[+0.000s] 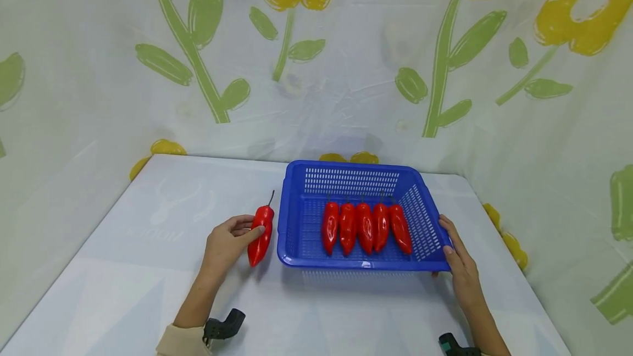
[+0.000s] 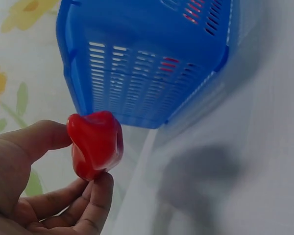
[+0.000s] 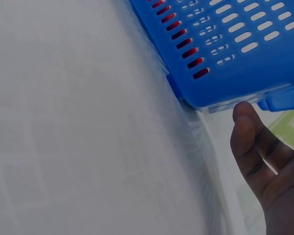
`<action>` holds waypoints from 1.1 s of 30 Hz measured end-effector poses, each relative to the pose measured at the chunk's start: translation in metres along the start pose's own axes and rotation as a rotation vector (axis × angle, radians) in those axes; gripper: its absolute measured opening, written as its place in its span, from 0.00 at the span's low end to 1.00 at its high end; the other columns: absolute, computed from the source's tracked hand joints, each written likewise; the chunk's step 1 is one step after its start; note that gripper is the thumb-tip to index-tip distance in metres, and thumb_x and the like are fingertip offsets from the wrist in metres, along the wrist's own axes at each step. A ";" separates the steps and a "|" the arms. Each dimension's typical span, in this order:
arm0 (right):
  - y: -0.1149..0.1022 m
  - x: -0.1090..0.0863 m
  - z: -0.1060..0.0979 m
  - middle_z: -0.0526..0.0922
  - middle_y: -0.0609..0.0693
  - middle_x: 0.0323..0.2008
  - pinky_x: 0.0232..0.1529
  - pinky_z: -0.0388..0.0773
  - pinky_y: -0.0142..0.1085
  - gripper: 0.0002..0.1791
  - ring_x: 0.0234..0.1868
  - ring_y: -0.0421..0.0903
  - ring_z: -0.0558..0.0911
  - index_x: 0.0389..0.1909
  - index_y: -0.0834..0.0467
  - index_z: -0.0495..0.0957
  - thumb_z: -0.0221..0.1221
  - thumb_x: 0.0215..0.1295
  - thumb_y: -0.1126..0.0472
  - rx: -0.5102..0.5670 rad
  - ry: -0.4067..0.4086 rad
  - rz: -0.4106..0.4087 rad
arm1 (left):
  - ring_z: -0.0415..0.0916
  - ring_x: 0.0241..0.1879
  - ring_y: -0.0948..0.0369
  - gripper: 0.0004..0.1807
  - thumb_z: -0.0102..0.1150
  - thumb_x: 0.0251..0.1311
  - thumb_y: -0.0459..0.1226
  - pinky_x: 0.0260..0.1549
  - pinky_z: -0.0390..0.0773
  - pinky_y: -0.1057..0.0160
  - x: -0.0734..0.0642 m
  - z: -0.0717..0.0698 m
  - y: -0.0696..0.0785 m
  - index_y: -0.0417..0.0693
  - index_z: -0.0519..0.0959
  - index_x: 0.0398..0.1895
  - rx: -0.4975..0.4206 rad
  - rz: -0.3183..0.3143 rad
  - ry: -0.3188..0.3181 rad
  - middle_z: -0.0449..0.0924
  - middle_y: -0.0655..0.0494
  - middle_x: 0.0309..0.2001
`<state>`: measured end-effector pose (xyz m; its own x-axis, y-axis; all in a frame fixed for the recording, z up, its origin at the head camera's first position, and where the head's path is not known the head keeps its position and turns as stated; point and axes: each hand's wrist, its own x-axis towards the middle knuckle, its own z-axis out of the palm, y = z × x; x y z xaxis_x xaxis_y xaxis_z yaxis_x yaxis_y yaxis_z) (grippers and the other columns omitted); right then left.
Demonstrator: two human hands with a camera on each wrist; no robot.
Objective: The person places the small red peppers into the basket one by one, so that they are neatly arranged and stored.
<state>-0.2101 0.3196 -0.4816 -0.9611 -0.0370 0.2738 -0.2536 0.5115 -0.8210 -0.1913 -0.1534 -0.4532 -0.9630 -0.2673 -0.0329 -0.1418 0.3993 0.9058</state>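
My left hand (image 1: 225,245) pinches a glossy red chili pepper (image 1: 261,237) between thumb and fingers, just left of the blue basket (image 1: 363,263). Its thin dark stem points up and away. In the left wrist view the pepper's (image 2: 95,144) blunt end faces the camera, close to the basket's perforated side (image 2: 152,54). Several similar red peppers (image 1: 365,228) lie side by side inside the basket, stems toward the back. At the basket's right edge my right hand (image 1: 462,268) grips the rim, thumb over it; the right wrist view shows curled fingers (image 3: 245,134) beneath that rim.
A white table (image 1: 123,235) with faint printed patterns bears the basket. Behind and beside it hangs a pale curtain (image 1: 336,103) printed with yellow flowers and green leaves. A dark wrist-worn device (image 1: 225,324) sits on the left forearm, another (image 1: 457,345) on the right.
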 end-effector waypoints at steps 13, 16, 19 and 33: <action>0.000 -0.001 0.002 0.52 0.37 0.78 0.60 0.62 0.68 0.28 0.78 0.50 0.52 0.78 0.41 0.56 0.42 0.80 0.53 0.000 0.008 0.007 | 0.78 0.54 0.48 0.30 0.68 0.60 0.49 0.51 0.81 0.47 0.000 -0.013 0.031 0.44 0.77 0.61 -0.058 -0.005 -0.057 0.80 0.44 0.54; -0.001 -0.001 0.002 0.52 0.37 0.77 0.60 0.62 0.69 0.28 0.78 0.49 0.52 0.78 0.40 0.56 0.42 0.80 0.52 -0.003 0.009 0.010 | 0.78 0.54 0.48 0.31 0.69 0.60 0.50 0.52 0.80 0.46 0.002 -0.014 0.039 0.45 0.77 0.62 -0.063 -0.003 -0.076 0.80 0.45 0.55; -0.002 0.000 0.001 0.52 0.36 0.77 0.60 0.62 0.68 0.28 0.78 0.48 0.52 0.78 0.39 0.56 0.42 0.80 0.52 -0.009 0.011 0.013 | 0.78 0.55 0.48 0.32 0.69 0.58 0.52 0.53 0.79 0.45 0.005 -0.014 0.048 0.45 0.77 0.62 -0.060 0.007 -0.099 0.81 0.45 0.55; -0.001 0.000 0.002 0.53 0.36 0.77 0.59 0.66 0.61 0.28 0.77 0.50 0.54 0.78 0.38 0.54 0.42 0.80 0.52 -0.022 0.014 0.013 | 0.79 0.52 0.52 0.28 0.69 0.59 0.48 0.53 0.79 0.49 0.023 -0.008 0.088 0.46 0.77 0.60 0.005 0.042 -0.202 0.82 0.49 0.51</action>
<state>-0.2098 0.3173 -0.4813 -0.9626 -0.0179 0.2702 -0.2382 0.5305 -0.8135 -0.2237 -0.1313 -0.3707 -0.9944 -0.0698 -0.0798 -0.1015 0.4108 0.9061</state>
